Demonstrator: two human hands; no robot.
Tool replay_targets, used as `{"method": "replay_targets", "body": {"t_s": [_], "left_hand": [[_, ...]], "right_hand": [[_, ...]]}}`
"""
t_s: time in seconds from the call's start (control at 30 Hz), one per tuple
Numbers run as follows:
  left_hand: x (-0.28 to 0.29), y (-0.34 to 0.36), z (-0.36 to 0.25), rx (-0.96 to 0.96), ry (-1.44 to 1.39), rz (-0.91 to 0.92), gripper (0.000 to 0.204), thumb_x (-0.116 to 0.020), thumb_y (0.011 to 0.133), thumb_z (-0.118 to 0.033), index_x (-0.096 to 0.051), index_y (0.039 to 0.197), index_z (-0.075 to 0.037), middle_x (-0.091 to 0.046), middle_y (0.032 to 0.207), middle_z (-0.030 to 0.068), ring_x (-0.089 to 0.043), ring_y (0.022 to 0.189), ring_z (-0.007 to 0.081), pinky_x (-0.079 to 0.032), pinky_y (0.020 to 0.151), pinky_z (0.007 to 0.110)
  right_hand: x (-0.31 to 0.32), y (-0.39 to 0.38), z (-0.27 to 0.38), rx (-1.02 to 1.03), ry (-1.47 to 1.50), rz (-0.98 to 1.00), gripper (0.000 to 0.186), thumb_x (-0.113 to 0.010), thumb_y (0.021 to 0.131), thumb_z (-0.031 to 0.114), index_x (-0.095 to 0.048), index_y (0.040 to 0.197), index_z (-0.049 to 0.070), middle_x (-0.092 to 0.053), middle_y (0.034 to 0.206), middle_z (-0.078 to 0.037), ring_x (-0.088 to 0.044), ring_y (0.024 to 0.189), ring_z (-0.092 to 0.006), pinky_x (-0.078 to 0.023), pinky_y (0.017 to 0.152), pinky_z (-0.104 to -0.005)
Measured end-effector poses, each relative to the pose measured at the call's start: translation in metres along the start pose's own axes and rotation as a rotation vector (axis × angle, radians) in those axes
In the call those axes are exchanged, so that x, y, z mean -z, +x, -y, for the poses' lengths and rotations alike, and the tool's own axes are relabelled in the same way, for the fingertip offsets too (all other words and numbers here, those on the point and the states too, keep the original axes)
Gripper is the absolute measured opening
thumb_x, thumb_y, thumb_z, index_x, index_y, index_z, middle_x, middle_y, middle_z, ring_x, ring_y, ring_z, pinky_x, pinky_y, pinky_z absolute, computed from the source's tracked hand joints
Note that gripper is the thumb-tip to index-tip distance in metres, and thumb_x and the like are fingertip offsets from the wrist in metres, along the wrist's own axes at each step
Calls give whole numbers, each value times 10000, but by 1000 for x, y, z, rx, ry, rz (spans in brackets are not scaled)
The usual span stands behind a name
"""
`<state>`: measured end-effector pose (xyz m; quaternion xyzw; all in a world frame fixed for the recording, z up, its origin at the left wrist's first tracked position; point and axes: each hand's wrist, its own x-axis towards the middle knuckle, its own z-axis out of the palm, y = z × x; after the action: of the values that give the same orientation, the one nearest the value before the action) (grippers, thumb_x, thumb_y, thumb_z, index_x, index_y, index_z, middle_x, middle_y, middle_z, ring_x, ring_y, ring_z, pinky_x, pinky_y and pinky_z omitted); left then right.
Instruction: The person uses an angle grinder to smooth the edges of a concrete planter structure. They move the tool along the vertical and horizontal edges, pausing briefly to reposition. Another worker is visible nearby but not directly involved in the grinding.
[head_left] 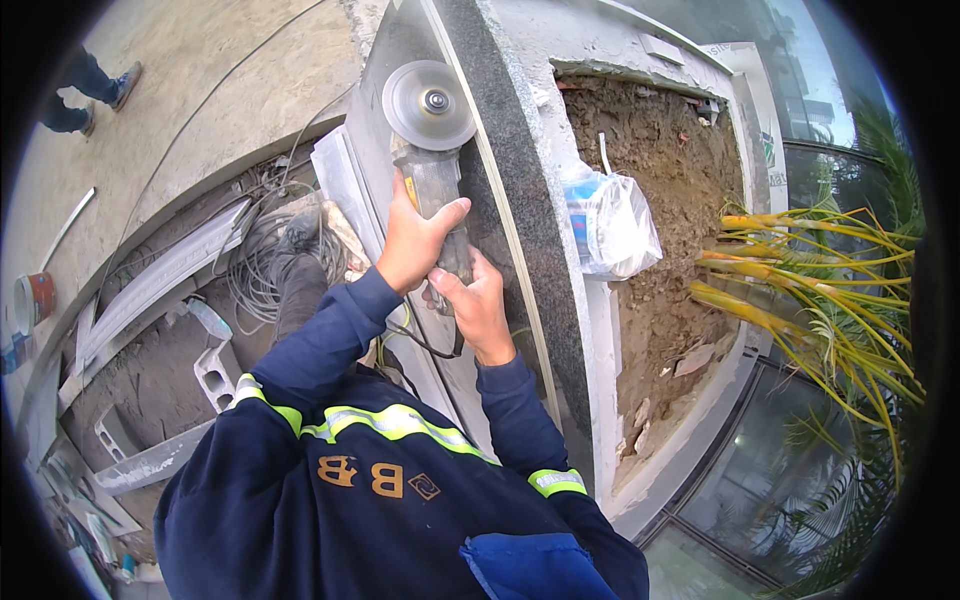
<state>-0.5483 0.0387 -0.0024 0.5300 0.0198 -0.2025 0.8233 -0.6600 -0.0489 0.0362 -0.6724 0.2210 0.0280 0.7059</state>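
An angle grinder with a dusty grey body lies along the ledge, its round disc at the far end. The disc's face is turned up to me. My left hand grips the body close behind the disc, thumb across the top. Farther back, my right hand is wrapped round the rear of the body, where a dark cord trails off. Under the tool is a grey stone slab, and a pale strip runs lengthwise beside it. Whether the disc touches the stone I cannot tell.
A speckled granite top borders a soil bed. A white plastic bag rests at its edge, near yellow-stemmed palms. Coiled wire, hollow blocks and a bucket lie left. Another person's legs show far left.
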Motion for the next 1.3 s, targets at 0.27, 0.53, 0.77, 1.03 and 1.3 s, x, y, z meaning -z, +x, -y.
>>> {"method": "replay_targets", "body": {"t_s": [0.27, 0.53, 0.77, 1.03, 1.3], "left_hand": [[-1, 17, -4, -38, 58, 18, 626, -778, 880, -150, -460, 1393, 15, -662, 1134, 121, -671, 940, 189, -576, 808, 350], [4, -3, 3, 26, 53, 26, 782, -833, 830, -201, -395, 1397, 112, -665, 1198, 204, -658, 1039, 240, -546, 919, 367], [1, -41, 16, 24, 36, 27, 781, -831, 834, -201, -390, 1395, 117, -661, 1209, 216, -659, 1049, 249, -543, 932, 367], [-6, -66, 22, 14, 52, 5, 821, -833, 833, -199, -360, 1410, 143, -655, 1218, 230, -658, 1048, 255, -542, 931, 367], [-5, -71, 22, 27, 94, -4, 902, -837, 823, -221, -315, 1445, 173, -661, 1208, 235, -663, 1049, 260, -542, 934, 372]], "right_hand": [[-4, 15, 5, 9, 27, -30, 336, -720, 956, 181, -618, 1192, -34, -698, 939, -61, -665, 739, -116, -548, 673, -273], [-4, -6, -1, 37, -17, -29, 340, -724, 945, 178, -621, 1178, -47, -704, 920, -68, -662, 731, -123, -532, 676, -277], [-1, -43, -9, 17, -1, -36, 355, -722, 943, 189, -613, 1174, -57, -705, 898, -77, -656, 734, -122, -528, 684, -281], [3, -67, -12, -2, -14, -49, 355, -716, 949, 210, -611, 1162, -53, -699, 886, -70, -655, 734, -122, -528, 684, -281], [7, -70, -22, 39, -66, -43, 390, -731, 945, 246, -606, 1169, -50, -700, 871, -77, -651, 717, -119, -529, 676, -278]]}}
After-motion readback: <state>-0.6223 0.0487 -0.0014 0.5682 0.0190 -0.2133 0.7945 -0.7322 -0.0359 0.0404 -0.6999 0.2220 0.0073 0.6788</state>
